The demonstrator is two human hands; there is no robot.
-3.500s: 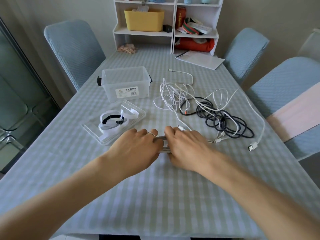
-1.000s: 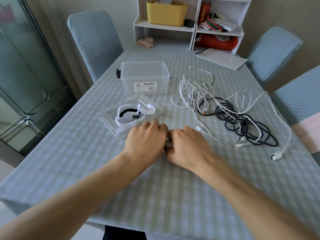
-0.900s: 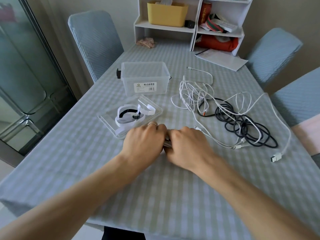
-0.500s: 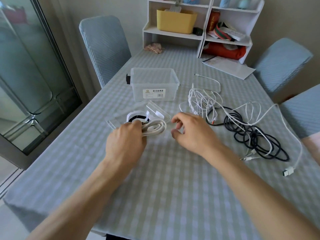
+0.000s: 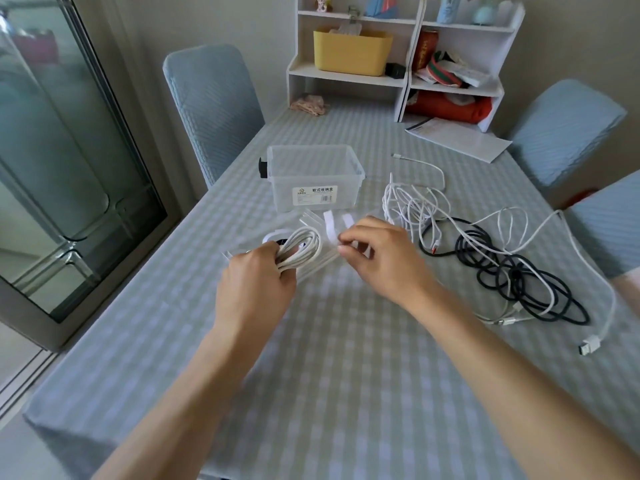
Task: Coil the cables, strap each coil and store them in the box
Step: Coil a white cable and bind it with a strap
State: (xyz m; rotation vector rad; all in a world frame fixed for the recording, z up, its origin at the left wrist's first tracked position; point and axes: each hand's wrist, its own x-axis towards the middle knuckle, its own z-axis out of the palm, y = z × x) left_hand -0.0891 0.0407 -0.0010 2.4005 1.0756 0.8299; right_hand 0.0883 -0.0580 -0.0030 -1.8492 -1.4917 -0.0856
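Left hand [image 5: 258,277]: fingers curled round a coiled white cable [image 5: 300,249], gripping the bundle at its near end; the loops fan out away from the person, lifted above the transparent plastic box lid [image 5: 313,268] lying flat on the table. Right hand [image 5: 379,258]: just beside the coil, thumb and forefinger brought together at a white fabric strap [image 5: 329,226]; it appears to pinch the strap's near end, though the contact point is small and partly hidden by the fingertips. A second white strap [image 5: 347,221] lies next to the first on the lid. A rolled white band with a dark centre [image 5: 275,237] sits on the lid, mostly behind the coil.

Beyond the lid: clear rectangular plastic storage box [image 5: 314,180] with a printed white label, open top, upright.

Right of the hands: loose tangle of white cables [image 5: 415,206], uncoiled, overlapping a black cable [image 5: 519,275] in loose loops. One long white lead runs toward the table's right edge and ends in a white USB plug [image 5: 589,345].

All rest on a table under a pale blue-grey checked tablecloth [image 5: 346,358]. Blue-covered chairs [image 5: 211,105] stand round it; a white shelf unit [image 5: 401,57] with a yellow bin [image 5: 351,50] stands at the far end.
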